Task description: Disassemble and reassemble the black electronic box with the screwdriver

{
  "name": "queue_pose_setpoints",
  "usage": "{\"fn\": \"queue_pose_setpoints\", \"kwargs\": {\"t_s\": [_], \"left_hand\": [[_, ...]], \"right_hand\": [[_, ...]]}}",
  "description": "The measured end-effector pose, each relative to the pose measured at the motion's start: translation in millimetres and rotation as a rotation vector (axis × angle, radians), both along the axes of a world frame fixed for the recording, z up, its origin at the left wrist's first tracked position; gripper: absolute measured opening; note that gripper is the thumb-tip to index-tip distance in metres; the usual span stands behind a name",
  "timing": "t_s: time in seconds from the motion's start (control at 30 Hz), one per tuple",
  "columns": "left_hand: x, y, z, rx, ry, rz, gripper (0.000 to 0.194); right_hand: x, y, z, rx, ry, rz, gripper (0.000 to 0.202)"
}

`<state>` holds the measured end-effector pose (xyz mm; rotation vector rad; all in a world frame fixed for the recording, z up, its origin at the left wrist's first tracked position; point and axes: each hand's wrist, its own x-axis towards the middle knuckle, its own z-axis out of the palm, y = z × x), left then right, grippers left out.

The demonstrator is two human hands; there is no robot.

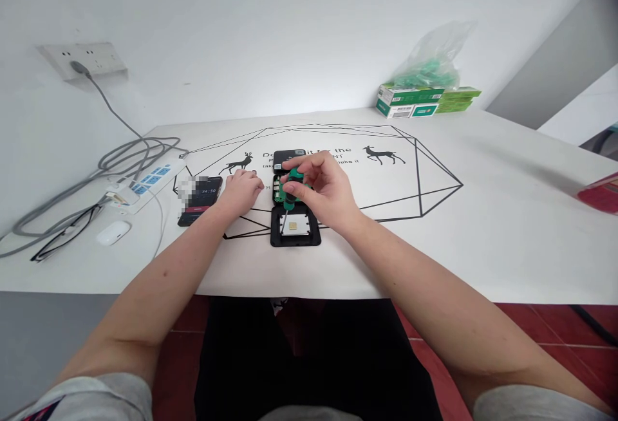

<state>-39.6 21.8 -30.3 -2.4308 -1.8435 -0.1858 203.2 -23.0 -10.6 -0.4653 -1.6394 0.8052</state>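
Note:
My right hand grips a green-handled screwdriver upright, its tip down on a black square case half with a pale pad inside. Just behind it lies a green circuit board, partly hidden by my fingers. A second black case part lies farther back. My left hand rests on the white table as a loose fist, to the left of the board, and I cannot tell if it touches it.
A black phone lies left of my left hand. Farther left are a white power strip with grey cables, glasses and a white earbud case. Green boxes under a plastic bag stand at the back right. A red item sits at the right edge.

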Motion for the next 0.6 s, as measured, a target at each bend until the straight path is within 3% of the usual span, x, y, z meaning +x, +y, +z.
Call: {"fn": "queue_pose_setpoints", "kwargs": {"t_s": [0.13, 0.37, 0.6], "left_hand": [[-1, 0, 0.6, 0.009, -0.019, 0.01, 0.024], [-3, 3, 1.9, 0.002, -0.026, 0.036, 0.023], [-4, 5, -0.5, 0.013, -0.047, 0.005, 0.023]], "right_hand": [[2, -2, 3.7, 0.056, -0.023, -0.047, 0.035], [7, 2, 8.1, 0.322, -0.107, -0.011, 0.024], [12, 5, 7.6, 0.295, -0.165, -0.009, 0.035]]}}
